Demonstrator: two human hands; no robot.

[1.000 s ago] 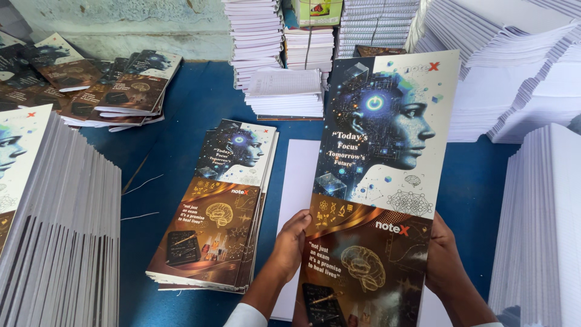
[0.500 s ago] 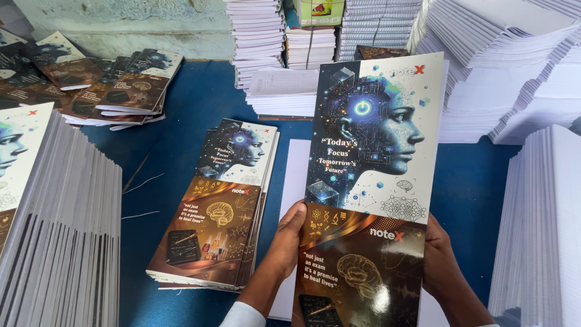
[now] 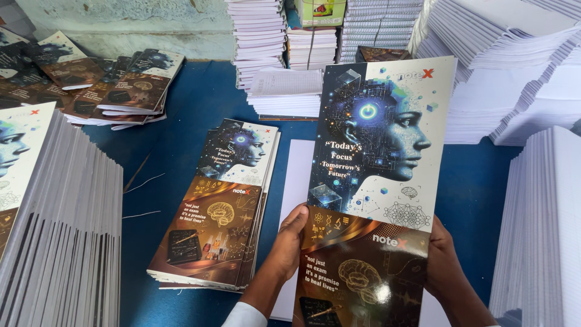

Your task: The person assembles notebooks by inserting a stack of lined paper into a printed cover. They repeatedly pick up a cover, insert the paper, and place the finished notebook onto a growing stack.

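Note:
Both my hands hold up one tall printed cover sheet, which shows a blue digital head on its upper half and a brown brain design on its lower half. My left hand grips its left edge low down. My right hand grips its right edge, the fingers behind the sheet. Under the sheet lies a white sheet of paper on the blue table. A stack of the same covers lies just left of my left hand.
A tall pile of bound books stands at the left, and a white paper stack at the right. More white stacks line the back. Loose covers lie scattered at the far left.
The cover sheet has shifted slightly left and tilted more upright in my hands. Both hands keep their grip on its edges.

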